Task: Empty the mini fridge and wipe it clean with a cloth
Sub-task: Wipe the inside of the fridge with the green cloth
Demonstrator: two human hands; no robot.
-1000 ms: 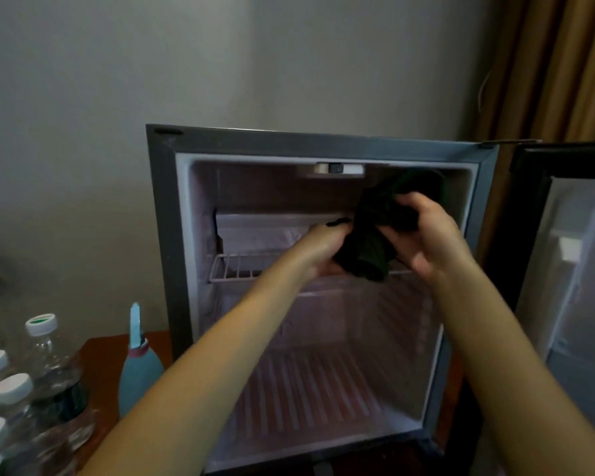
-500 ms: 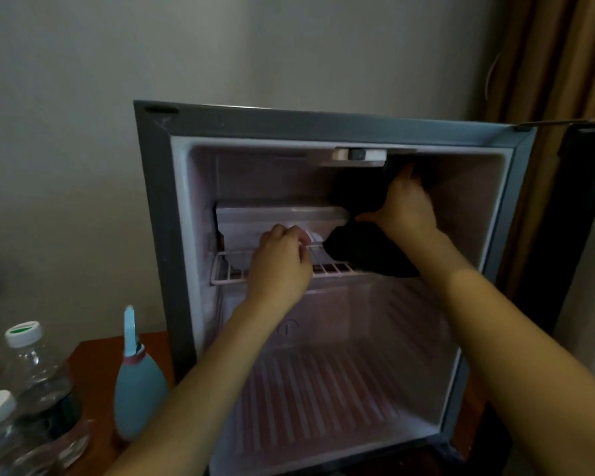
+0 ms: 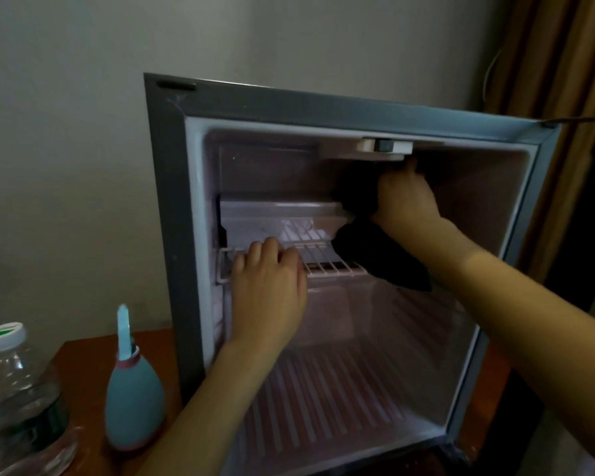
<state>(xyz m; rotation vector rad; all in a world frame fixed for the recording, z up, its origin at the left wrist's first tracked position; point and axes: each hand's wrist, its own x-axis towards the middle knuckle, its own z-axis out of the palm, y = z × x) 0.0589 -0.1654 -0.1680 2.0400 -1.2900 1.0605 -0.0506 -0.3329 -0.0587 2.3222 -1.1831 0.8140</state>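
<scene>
Dark crumpled cloth (image 3: 382, 259) clamped in right hand (image 3: 406, 197); white wire shelf (image 3: 327, 266) front edge gripped by left hand (image 3: 272, 280). Risk: cloth tail snagged at shelf's right end.

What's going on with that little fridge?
A person is wiping the mini fridge clean. The right hand holds a dark cloth up in the top right of the inside, and the left hand grips the wire shelf. No food shows inside; water bottles and a blue bottle stand outside to the left.
</scene>
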